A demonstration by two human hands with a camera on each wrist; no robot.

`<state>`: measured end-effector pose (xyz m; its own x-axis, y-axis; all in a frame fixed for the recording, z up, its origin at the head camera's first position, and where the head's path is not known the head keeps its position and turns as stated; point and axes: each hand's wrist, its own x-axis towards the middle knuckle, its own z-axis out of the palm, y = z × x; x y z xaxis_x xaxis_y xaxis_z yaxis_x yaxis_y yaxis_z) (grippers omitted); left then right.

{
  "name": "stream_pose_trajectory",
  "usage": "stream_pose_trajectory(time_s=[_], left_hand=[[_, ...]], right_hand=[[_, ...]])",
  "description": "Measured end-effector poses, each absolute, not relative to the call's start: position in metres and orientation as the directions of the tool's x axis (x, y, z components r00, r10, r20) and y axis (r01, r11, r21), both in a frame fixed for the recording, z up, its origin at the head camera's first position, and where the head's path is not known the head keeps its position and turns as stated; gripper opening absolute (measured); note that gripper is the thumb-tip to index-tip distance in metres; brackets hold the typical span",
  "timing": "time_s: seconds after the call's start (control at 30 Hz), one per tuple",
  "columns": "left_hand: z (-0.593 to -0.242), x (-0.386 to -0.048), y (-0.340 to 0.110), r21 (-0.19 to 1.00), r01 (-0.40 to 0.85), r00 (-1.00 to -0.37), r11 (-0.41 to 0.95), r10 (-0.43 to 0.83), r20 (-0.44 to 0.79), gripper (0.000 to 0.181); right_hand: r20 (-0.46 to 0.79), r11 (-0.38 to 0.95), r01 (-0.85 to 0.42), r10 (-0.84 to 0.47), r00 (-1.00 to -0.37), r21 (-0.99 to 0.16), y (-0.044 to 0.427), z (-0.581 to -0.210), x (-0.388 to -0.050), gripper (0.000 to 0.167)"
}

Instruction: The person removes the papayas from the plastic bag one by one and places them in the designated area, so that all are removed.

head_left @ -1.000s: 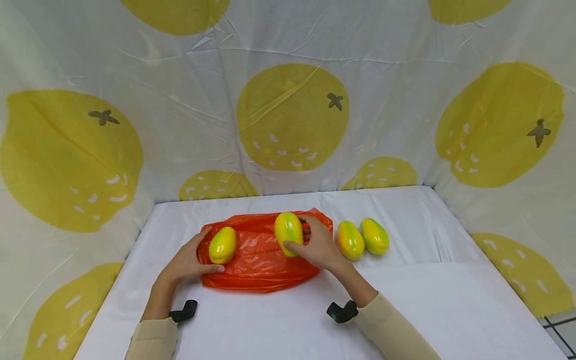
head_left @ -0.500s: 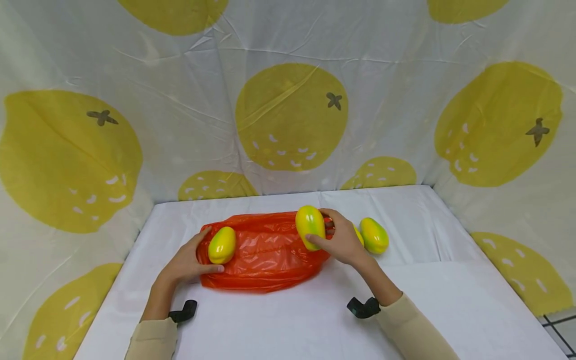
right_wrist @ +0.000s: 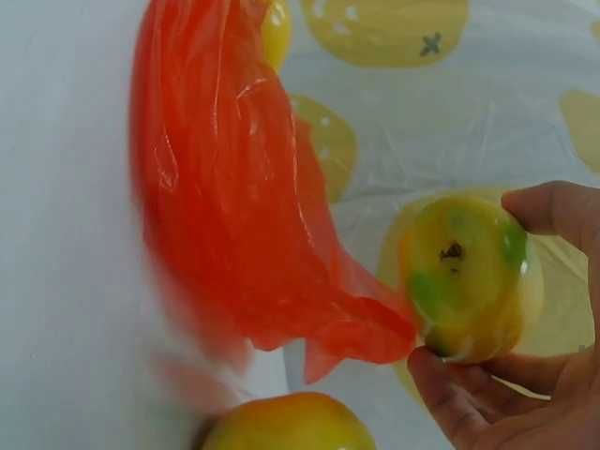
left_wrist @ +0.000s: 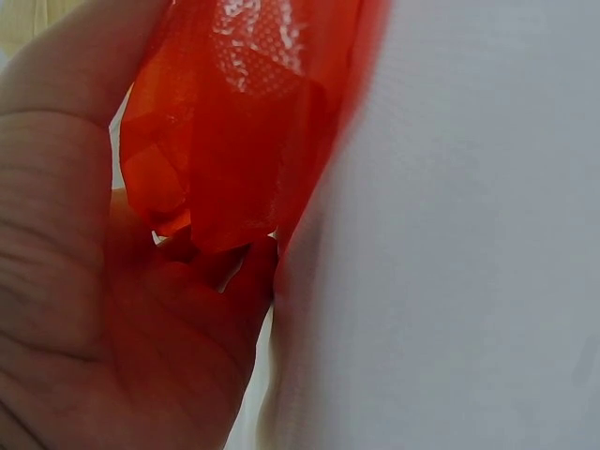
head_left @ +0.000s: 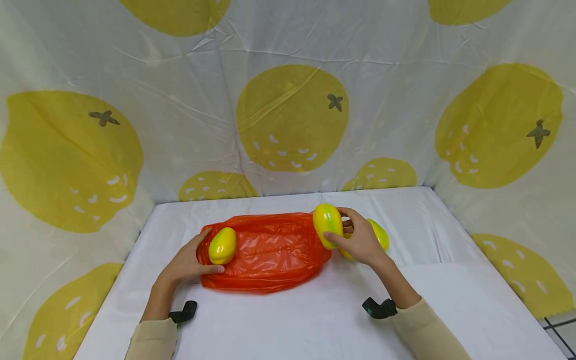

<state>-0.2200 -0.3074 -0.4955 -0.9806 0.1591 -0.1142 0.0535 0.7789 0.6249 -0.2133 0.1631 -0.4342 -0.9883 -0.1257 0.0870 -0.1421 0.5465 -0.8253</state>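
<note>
A thin red plastic bag [head_left: 272, 255] is flanked by a spread left hand [head_left: 186, 260]; at the bag's far right corner, a glossy yellow-green oval fruit [head_left: 326, 224] is pinched by the right hand [head_left: 361, 242]. Carrying seems the step, a steady grip needed next.

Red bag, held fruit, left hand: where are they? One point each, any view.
Red bag [head_left: 272, 252]: head view, bare middle of its upper surface.
Held fruit [right_wrist: 469, 283]: right wrist view, end face, below the dark mark.
Left hand [head_left: 185, 262]: head view, back of the hand.
</note>
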Motion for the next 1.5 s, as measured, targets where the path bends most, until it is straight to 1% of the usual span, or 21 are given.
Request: stream_pose_trajectory(time_s=[0.23,0.7,0.97,1.27,1.5], left_hand=[[-0.496,-0.219,-0.308,0.621,0.057,-0.981,0.781,0.16,-0.112,0.128],[-0.497,-0.219,-0.309,0.622,0.051,-0.981,0.781,0.156,-0.116,0.128],[-0.494,-0.223,-0.309,0.617,0.077,-0.98,0.783,0.174,-0.099,0.127],[-0.497,-0.221,-0.308,0.63,0.035,-0.981,0.776,0.149,-0.128,0.128],[-0.497,-0.22,-0.308,0.631,0.04,-0.981,0.775,0.15,-0.122,0.128]], right_hand=[[0.106,0.582,-0.146,-0.102,-0.989,-0.8,0.181,-0.435,-0.214,0.079],[0.123,0.603,-0.14,-0.071,-0.99,-0.786,0.212,-0.437,-0.215,0.074],[0.105,0.614,-0.109,-0.042,-0.994,-0.782,0.23,-0.436,-0.215,0.077],[0.097,0.625,-0.097,-0.034,-0.995,-0.775,0.247,-0.435,-0.217,0.079],[0.096,0.633,-0.083,-0.014,-0.995,-0.77,0.261,-0.435,-0.217,0.078]])
